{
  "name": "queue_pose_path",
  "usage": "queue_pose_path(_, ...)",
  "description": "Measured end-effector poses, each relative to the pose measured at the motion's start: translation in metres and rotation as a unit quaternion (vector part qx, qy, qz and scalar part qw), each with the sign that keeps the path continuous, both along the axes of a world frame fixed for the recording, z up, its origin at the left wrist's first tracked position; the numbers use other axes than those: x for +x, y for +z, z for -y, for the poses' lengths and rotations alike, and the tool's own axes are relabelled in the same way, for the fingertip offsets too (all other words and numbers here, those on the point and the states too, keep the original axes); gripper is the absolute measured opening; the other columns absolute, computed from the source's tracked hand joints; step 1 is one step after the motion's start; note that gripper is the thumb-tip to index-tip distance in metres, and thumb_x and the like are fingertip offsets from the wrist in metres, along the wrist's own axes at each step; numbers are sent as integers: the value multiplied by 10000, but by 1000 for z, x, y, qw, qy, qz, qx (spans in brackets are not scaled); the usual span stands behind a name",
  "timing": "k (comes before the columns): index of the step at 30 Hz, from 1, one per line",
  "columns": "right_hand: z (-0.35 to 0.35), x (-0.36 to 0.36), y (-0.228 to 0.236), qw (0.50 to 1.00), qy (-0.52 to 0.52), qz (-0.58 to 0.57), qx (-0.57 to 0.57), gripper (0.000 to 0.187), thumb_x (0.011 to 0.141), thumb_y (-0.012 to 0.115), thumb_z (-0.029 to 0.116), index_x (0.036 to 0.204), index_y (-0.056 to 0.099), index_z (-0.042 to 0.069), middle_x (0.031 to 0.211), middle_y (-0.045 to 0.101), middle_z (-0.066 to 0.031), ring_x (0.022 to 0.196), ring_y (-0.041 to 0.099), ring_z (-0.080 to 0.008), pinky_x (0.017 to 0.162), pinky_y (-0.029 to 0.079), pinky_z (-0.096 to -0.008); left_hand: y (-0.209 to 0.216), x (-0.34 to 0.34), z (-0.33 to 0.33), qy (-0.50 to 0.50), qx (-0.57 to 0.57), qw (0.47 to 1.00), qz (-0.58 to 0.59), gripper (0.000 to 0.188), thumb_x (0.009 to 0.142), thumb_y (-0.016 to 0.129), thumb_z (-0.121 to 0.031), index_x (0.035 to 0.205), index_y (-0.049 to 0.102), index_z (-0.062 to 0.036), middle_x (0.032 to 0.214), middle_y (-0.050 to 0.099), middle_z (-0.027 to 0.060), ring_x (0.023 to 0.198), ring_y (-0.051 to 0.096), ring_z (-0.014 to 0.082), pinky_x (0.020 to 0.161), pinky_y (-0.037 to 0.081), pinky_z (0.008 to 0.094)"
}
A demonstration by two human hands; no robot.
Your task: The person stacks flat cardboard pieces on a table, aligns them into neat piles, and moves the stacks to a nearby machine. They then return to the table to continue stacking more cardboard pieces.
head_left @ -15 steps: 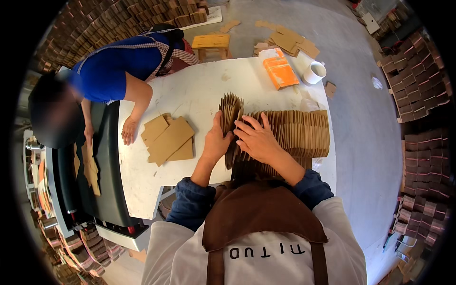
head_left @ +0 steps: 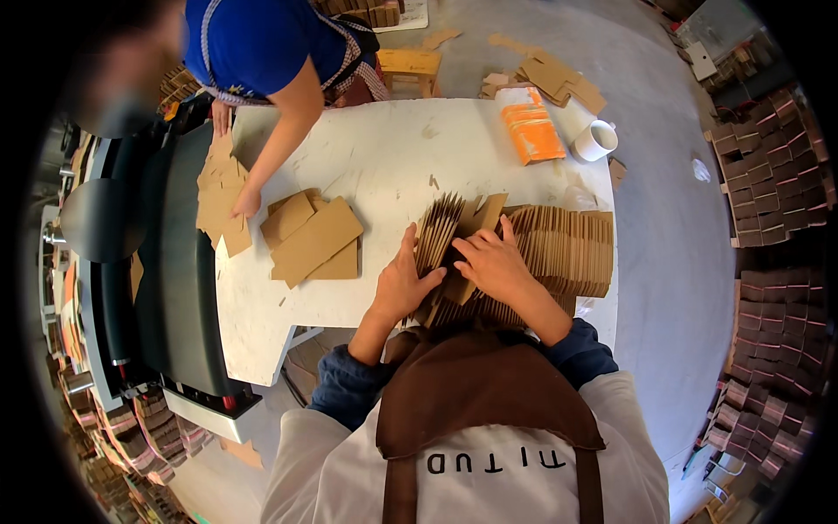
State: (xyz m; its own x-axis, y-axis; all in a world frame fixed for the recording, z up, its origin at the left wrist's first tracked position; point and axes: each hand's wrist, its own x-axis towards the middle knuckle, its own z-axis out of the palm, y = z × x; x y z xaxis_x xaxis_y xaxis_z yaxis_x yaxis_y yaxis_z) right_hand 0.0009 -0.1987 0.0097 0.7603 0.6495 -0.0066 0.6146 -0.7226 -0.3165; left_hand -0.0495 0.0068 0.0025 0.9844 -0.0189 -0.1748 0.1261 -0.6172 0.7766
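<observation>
Brown folded cardboard pieces stand on edge in a long row (head_left: 563, 249) on the white table in front of me. At its left end, a smaller bundle of cardboard pieces (head_left: 438, 229) leans, fanned out along its top. My left hand (head_left: 403, 284) grips this bundle from the near left, thumb and fingers closed about it. My right hand (head_left: 496, 266) is between bundle and row, its fingers closed on a tilted cardboard piece (head_left: 482, 217). The lower parts of the pieces are hidden by my hands and brown apron.
Flat cardboard pieces (head_left: 319, 240) lie left on the white table (head_left: 367, 148). An orange-and-white package (head_left: 531, 131) and a white mug (head_left: 595, 140) stand far right. Across the table, a person in blue (head_left: 262, 52) handles cardboard sheets (head_left: 223, 188) beside a black roller machine (head_left: 188, 262).
A cardboard piece now tilts up by my right hand, and the left bundle leans further over. The person has straightened somewhat and brought cardboard sheets from the machine onto the table's left edge.
</observation>
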Motion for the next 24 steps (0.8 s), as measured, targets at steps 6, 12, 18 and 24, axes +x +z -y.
queue_pose_path(6, -3, 0, 1, 999, -6, -34, -25, 405, 910, 610, 315, 1254, 552, 108, 1109, 648, -51, 1182, 504, -229, 1128, 142, -598, -12, 4, -8, 26, -120, 992, -21, 680, 907, 626, -363, 1407, 357, 12, 1238, 590, 255, 1143, 593, 376, 935, 482, 406)
queue_pose_path(12, -2, -2, -1, 999, -11, -33, -13, 424, 915, 608, 312, 1279, 542, 104, 1147, 638, -48, 1198, 498, -223, 1131, 136, -599, -11, 6, -11, 32, -146, 988, -37, 550, 959, 560, -330, 1360, 423, 21, 1227, 600, 244, 1152, 597, 359, 922, 495, 394)
queue_pose_path(18, -2, -1, -4, 1000, -14, -24, -6, 429, 906, 616, 302, 1279, 548, 101, 1123, 646, -39, 1183, 507, -217, 1131, 141, -598, -11, 6, -14, 35, -161, 985, -45, 507, 973, 536, -301, 1352, 435, 19, 1227, 603, 241, 1151, 600, 352, 918, 498, 391)
queue_pose_path(24, -2, -1, -4, 1000, -19, -21, 3, 413, 902, 619, 293, 1258, 560, 94, 1111, 648, -34, 1165, 516, -208, 1129, 150, -601, -7, 6, -15, 35, -151, 987, -44, 483, 988, 500, -288, 1360, 432, 12, 1234, 603, 234, 1144, 604, 356, 926, 489, 395)
